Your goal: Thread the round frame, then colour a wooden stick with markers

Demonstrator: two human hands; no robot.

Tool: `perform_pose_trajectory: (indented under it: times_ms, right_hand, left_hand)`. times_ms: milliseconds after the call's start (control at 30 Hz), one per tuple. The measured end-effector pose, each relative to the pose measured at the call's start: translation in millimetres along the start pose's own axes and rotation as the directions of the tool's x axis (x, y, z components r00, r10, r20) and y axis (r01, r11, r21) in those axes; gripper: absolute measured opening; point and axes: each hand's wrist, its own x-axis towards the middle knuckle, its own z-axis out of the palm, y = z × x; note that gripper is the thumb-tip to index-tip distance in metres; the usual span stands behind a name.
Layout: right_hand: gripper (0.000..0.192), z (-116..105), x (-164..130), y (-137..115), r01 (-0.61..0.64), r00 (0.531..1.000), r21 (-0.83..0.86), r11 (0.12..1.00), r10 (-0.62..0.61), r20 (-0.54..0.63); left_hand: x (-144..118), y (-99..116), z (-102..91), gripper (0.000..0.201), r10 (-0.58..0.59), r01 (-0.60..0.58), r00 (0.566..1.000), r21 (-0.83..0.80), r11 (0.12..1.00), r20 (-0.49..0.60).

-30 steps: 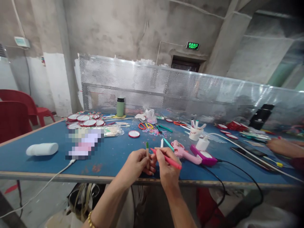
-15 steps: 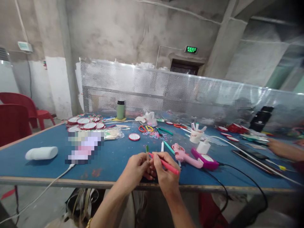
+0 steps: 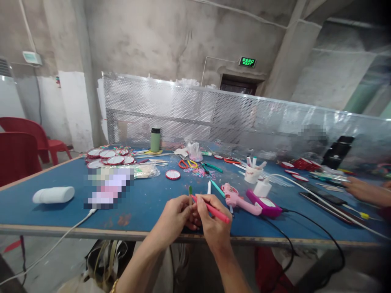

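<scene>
Holding a thin wooden stick [image 3: 190, 194] upright, the left hand [image 3: 175, 215] pinches it near the base, steadying it for the red marker [image 3: 211, 209] gripped pen-fashion in the right hand [image 3: 213, 221]. Both work just above the counter [image 3: 146, 203] near its front edge. Open blue surface lies leftward; a pink glue gun [image 3: 236, 198] crowds the right.

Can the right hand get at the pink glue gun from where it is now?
Probably yes. The pink glue gun lies on the table just right of the right hand with nothing between, but that hand holds a red pen, so it is not free to grip.
</scene>
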Motion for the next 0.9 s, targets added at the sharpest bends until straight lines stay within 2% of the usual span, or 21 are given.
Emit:
perform_pose_trajectory:
  times_ms: [233, 400, 533, 900]
  right_hand:
    - [0.017, 0.9, -0.7, -1.4, 0.022, 1.0, 0.012, 1.0, -0.022, -0.003]
    - [0.02, 0.7, -2.2, -3.3, -0.034, 0.999, 0.056, 0.998, 0.037, -0.036]
    - [0.019, 0.2, -1.7, -3.2, -0.047, 0.999, 0.083, 0.995, 0.048, -0.018]
    - [0.019, -0.3, -1.4, -1.3, -0.018, 1.0, 0.022, 1.0, 0.018, -0.011]
  left_hand:
    - [0.2, -2.1, -0.4, 0.037, 0.013, -0.013, 1.0, 0.03, 0.999, -0.001]
    - [1.2, -6.4, -1.8, 0.032, 0.022, -0.023, 1.0, 0.049, 0.999, 0.011]
    - [1.1, -5.6, -1.9, 0.032, 0.014, -0.014, 1.0, 0.049, 0.999, 0.013]
    - [-0.7, -1.1, 0.5, 0.038, 0.007, -0.007, 1.0, 0.034, 0.999, 0.001]
